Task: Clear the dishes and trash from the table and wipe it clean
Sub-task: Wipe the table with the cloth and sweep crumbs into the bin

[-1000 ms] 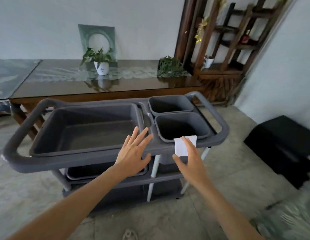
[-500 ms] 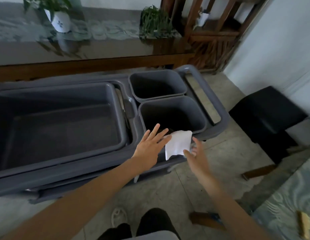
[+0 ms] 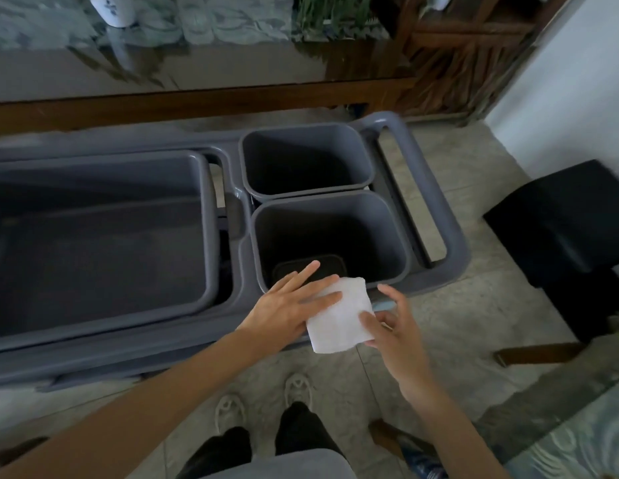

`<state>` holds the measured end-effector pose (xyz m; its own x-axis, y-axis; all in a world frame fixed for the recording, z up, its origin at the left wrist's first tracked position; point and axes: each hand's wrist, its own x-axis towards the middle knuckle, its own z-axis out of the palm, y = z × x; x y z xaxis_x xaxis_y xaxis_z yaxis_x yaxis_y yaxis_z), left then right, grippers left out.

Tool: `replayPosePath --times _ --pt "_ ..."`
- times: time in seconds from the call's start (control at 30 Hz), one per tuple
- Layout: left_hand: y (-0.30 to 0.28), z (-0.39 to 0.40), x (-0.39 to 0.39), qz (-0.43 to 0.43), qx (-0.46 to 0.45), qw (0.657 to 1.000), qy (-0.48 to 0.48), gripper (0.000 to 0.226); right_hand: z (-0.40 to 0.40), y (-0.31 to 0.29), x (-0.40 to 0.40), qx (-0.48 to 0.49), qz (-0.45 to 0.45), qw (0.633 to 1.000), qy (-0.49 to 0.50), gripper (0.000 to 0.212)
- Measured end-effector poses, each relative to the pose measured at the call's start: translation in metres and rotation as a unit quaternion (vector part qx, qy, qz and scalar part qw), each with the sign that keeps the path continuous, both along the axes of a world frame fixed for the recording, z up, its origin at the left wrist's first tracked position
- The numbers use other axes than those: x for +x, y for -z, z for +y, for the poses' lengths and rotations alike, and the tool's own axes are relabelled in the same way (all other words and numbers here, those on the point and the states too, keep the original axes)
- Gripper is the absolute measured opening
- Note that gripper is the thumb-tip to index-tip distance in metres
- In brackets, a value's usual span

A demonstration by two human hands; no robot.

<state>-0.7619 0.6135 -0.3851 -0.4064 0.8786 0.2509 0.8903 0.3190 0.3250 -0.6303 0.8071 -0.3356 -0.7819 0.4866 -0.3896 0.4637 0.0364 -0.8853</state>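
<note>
Folded white napkin (image 3: 339, 314), soft and square, between both hands at near rim of grey plastic bin (image 3: 330, 236). Right hand (image 3: 393, 328) pinching its right edge, thumb on top. Left hand (image 3: 291, 307) flat, straight fingers touching its left edge. Smooth grey plastic cart (image 3: 453, 250) beneath.

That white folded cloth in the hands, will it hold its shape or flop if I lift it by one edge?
The white cloth probably flops: it looks thin and soft, its far corner curling. Likely light, since the right hand pinches it by one edge.
</note>
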Motion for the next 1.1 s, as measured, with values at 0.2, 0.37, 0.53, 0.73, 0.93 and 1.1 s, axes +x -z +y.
replayPosePath --times 0.2,0.37,0.53,0.73,0.93,1.1 --pt "-0.025 0.006 -0.003 -0.192 0.099 0.973 -0.078 0.044 0.029 -0.031 -0.021 -0.020 0.026 0.999 -0.036 0.019" --pt "-0.088 0.011 -0.013 -0.294 0.141 0.930 -0.168 0.032 0.046 -0.070 -0.059 -0.088 0.073 0.989 -0.096 0.039" --pt "-0.147 -0.012 -0.005 -0.335 0.256 0.861 -0.284 0.044 0.035 -0.112 -0.107 -0.154 0.142 0.953 -0.221 0.044" --pt "-0.195 -0.063 0.013 -0.278 0.406 0.766 -0.413 0.060 -0.048 -0.153 -0.148 -0.016 0.178 0.900 -0.397 0.011" --pt "-0.250 -0.147 0.069 -0.188 0.525 0.662 -0.501 0.051 -0.168 -0.205 -0.138 -0.095 0.231 0.819 -0.517 0.026" --pt "-0.294 -0.226 0.143 -0.108 0.575 0.594 -0.552 0.044 -0.277 -0.240 -0.084 -0.127 0.267 0.769 -0.567 0.022"
